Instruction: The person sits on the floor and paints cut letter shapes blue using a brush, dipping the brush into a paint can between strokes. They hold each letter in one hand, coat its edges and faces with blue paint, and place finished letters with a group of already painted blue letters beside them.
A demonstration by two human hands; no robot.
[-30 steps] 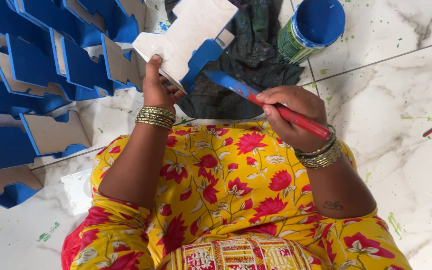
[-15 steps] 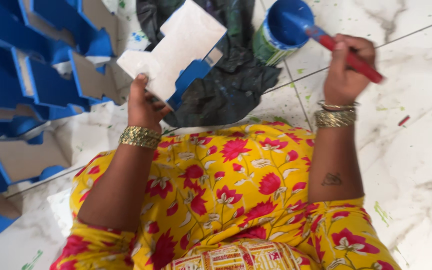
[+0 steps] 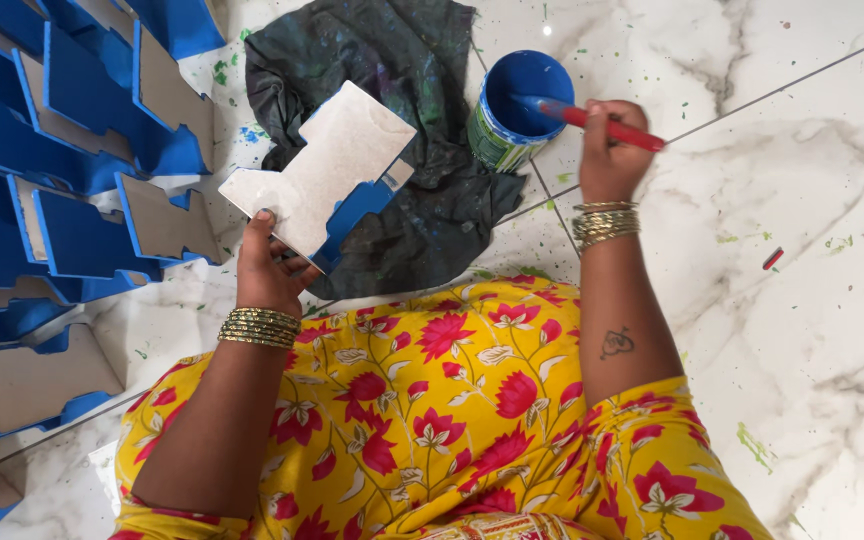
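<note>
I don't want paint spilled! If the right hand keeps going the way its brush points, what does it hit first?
Probably the blue paint inside the small round tin: the right hand aims its red-handled brush into it, tip seemingly already inside.

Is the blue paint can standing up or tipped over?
Standing up. The paint can shows its round open top, with the brush dipped inside.

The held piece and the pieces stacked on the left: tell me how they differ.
The held piece is gripped in the left hand and tilted above the dark cloth; the stacked pieces rest on the floor, overlapping. The held piece's broad face is bare and pale, with blue only along its lower edge; the stacked pieces show much more blue on their edges and sides. Both share flat, notched shapes with unpainted pale faces.
</note>
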